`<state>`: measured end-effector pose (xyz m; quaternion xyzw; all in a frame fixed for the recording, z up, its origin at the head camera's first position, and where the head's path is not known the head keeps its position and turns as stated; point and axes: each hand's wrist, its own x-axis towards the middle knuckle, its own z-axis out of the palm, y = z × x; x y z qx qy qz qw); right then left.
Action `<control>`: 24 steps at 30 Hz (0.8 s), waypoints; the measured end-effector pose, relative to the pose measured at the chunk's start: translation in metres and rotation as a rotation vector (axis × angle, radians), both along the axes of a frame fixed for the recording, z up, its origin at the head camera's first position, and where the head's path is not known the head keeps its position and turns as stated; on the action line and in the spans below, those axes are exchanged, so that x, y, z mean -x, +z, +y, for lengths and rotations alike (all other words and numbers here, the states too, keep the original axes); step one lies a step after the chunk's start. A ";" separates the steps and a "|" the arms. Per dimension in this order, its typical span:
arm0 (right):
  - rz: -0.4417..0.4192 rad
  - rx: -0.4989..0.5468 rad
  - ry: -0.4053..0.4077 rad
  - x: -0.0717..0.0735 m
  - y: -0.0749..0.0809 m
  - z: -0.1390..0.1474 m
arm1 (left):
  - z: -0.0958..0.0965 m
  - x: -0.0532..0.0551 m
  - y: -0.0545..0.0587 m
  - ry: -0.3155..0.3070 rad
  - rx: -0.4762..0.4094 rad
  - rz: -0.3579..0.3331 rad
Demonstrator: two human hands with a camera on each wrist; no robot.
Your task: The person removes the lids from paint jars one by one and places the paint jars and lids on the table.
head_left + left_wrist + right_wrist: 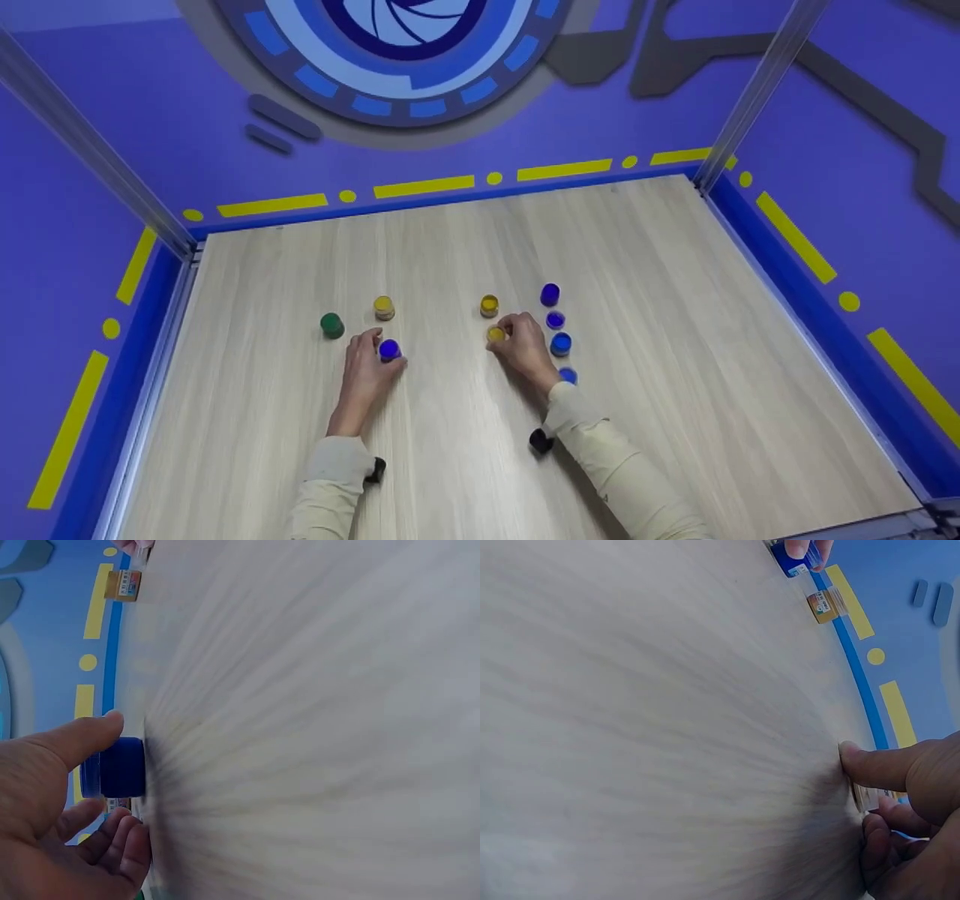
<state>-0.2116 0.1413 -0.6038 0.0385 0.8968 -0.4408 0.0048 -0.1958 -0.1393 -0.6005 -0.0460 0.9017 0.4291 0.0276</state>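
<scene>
My left hand [366,375] has its thumb and fingers around a small blue-violet paint jar [389,350] standing on the table. In the left wrist view the thumb lies along one side of this dark blue jar [122,767], with curled fingers on the other. My right hand [527,349] pinches a yellow jar lid [496,334] at the table surface. The right wrist view shows the thumb and fingers at the rim of the clear-sided lid [866,797]. Just beyond it stands a yellow paint jar [489,306], apparently without its lid.
Left of centre are a green jar [332,325] and a capped yellow jar [384,307]. Beside my right hand, a violet jar [550,294], violet lid [555,320], blue jar [561,344] and blue lid [568,374] form a column. Blue walls [450,161] bound the wooden table [450,450].
</scene>
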 end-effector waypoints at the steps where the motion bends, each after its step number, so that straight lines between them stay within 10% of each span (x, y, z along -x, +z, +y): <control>1: 0.001 0.000 0.002 0.000 0.000 0.000 | 0.001 0.000 -0.001 -0.003 0.000 0.002; 24: 0.054 -0.028 -0.004 -0.001 -0.007 -0.001 | 0.007 -0.006 -0.001 -0.030 0.070 0.035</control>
